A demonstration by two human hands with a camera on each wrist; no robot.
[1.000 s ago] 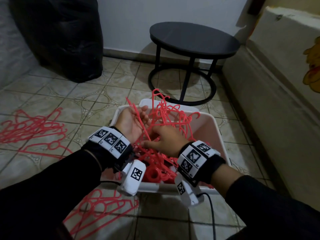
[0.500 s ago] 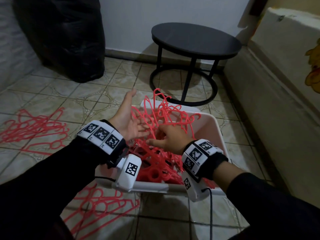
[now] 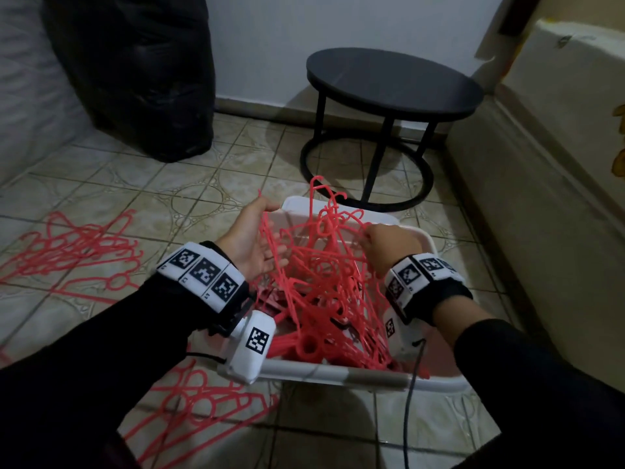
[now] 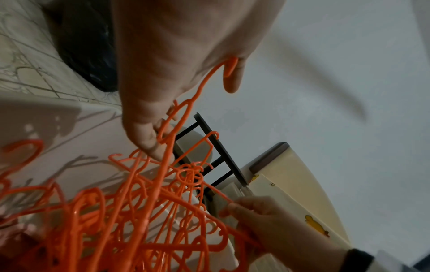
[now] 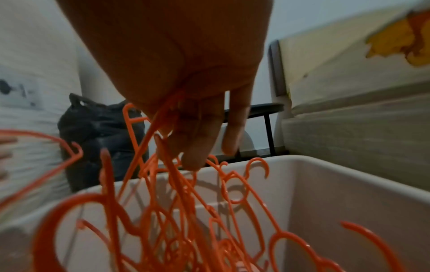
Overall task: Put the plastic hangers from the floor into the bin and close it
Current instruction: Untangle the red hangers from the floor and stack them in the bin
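Note:
A white plastic bin (image 3: 304, 368) stands on the tiled floor, filled with a tangle of red plastic hangers (image 3: 324, 282). My left hand (image 3: 252, 238) is at the tangle's left side, palm turned to it and fingers fairly straight. In the left wrist view a hanger hook (image 4: 229, 71) lies against one fingertip. My right hand (image 3: 385, 243) is at the right side and pinches thin hanger bars (image 5: 163, 117) between thumb and fingers. More red hangers lie on the floor to the left (image 3: 74, 252) and in front of the bin (image 3: 203, 411).
A round black side table (image 3: 392, 82) stands just behind the bin. A black bag (image 3: 135, 69) leans in the far left corner. Cream furniture (image 3: 541, 198) runs along the right. A black cable (image 3: 409, 401) hangs from my right wrist over the bin's front rim.
My hands have moved apart. The left hand let go and opened at the tangle's left side; the right hand shifted right with hanger bars in its pinch, spreading the tangle.

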